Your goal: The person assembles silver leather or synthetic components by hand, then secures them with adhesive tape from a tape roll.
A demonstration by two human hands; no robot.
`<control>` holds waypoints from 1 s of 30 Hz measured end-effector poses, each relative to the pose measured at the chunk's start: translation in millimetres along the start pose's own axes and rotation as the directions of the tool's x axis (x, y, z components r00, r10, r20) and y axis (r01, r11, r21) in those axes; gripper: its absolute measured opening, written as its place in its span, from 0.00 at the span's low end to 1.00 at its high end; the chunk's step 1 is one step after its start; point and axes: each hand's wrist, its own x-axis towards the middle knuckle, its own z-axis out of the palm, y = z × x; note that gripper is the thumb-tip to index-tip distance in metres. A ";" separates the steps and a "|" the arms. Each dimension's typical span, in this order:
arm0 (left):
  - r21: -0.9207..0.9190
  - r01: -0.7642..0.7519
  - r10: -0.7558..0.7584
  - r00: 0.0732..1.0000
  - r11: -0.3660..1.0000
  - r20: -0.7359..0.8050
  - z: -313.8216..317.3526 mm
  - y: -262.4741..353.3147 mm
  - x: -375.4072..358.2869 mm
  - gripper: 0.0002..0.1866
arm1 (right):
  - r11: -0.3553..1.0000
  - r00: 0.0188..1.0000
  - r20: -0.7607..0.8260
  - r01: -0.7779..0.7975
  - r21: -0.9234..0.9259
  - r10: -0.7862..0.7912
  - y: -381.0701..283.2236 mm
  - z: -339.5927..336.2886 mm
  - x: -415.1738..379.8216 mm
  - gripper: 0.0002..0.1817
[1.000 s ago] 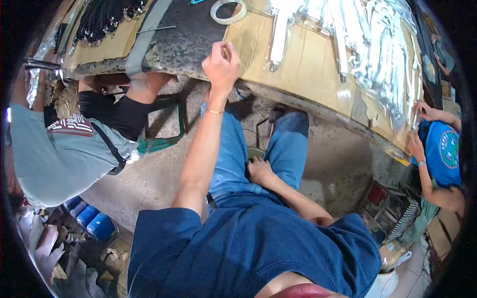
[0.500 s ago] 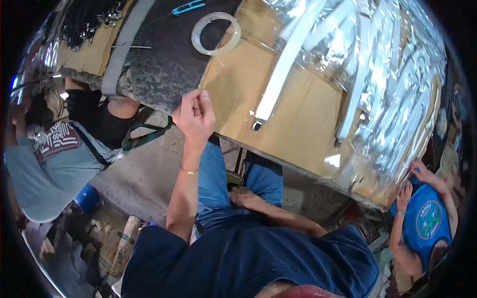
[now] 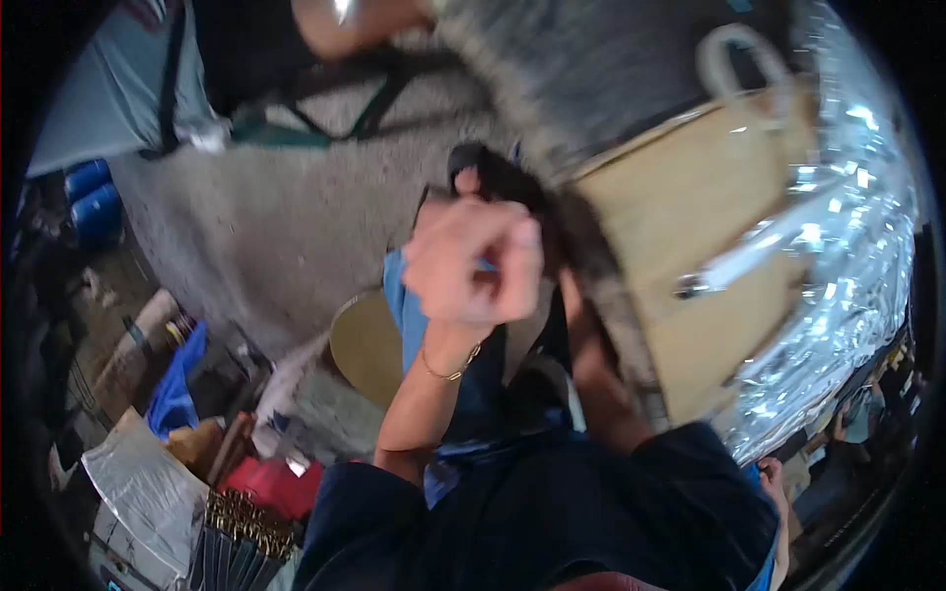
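Observation:
My left hand [image 3: 473, 261], with a thin gold bracelet at the wrist, is raised in front of my lap. Its fingers are curled in, blurred by motion, and nothing shows in them. My right forearm [image 3: 596, 369] reaches down beside the table edge; the fingers of that hand are hidden in shadow and behind my left hand. A dark object [image 3: 493, 175] shows just beyond my left hand, too blurred to name. On the cardboard [image 3: 680, 236] to the right lies a white strap [image 3: 754, 254] with a metal end piece, apart from both hands.
Clear plastic-wrapped straps [image 3: 838, 295] are piled at the right. A tape roll [image 3: 744, 74] sits at the cardboard's far edge. A yellowish bucket [image 3: 367, 345] stands left of my legs. Black straps with gold-coloured clips [image 3: 241, 532] lie lower left. Another person's arm [image 3: 774, 492] shows at right.
My view has swung left and down, so the table now sits further right. My left hand has moved from the table edge to over my lap, with its fingers still curled.

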 end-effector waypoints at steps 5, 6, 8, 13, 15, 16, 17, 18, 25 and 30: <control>0.486 0.485 -0.535 0.844 0.727 -0.042 -137.3 -146.6 -108.4 0.04 | 0.935 0.995 -0.095 0.003 -0.355 -0.040 -8.9 20.0 162.7 0.16; 0.366 0.654 -0.663 0.738 0.662 -0.121 -139.9 -152.0 -110.6 0.05 | 0.908 0.996 -0.079 0.012 -0.419 -0.049 -14.6 31.6 186.3 0.16; 0.255 0.782 -0.769 0.615 0.568 -0.174 -134.7 -146.2 -106.7 0.05 | 0.847 1.000 -0.016 0.013 -0.531 -0.026 -25.6 63.1 223.1 0.17; 0.356 0.820 -0.852 0.512 0.449 -0.106 -163.4 -158.5 -92.3 0.07 | 0.580 0.990 -0.068 -0.125 -0.805 0.120 -9.1 76.8 259.6 0.19; 0.314 0.870 -0.904 0.421 0.379 -0.074 -170.2 -167.3 -91.2 0.07 | 0.388 0.962 -0.176 -0.246 -0.888 0.208 11.5 29.0 262.5 0.19; 0.342 0.881 -0.925 0.372 0.326 -0.076 -151.6 -163.9 -84.2 0.08 | 0.282 0.941 -0.234 -0.300 -0.911 0.243 16.6 -7.4 267.1 0.19; 0.348 0.887 -0.939 0.341 0.303 -0.052 -150.1 -165.8 -80.3 0.07 | 0.189 0.923 -0.280 -0.334 -0.924 0.263 31.7 -37.8 282.7 0.20; 0.360 0.890 -0.950 0.310 0.279 -0.031 -150.8 -168.7 -74.8 0.07 | 0.111 0.918 -0.299 -0.337 -0.935 0.262 28.9 -53.3 303.1 0.20; 0.362 0.906 -0.976 0.210 0.219 0.064 -148.2 -169.3 -69.5 0.09 | -0.126 0.955 -0.257 -0.240 -0.963 0.147 -11.6 -112.6 412.2 0.21; 0.377 0.922 -0.994 0.059 0.090 0.094 -145.2 -170.1 -58.1 0.12 | -0.203 0.982 -0.188 -0.188 -0.961 -0.019 -18.2 -130.7 445.5 0.18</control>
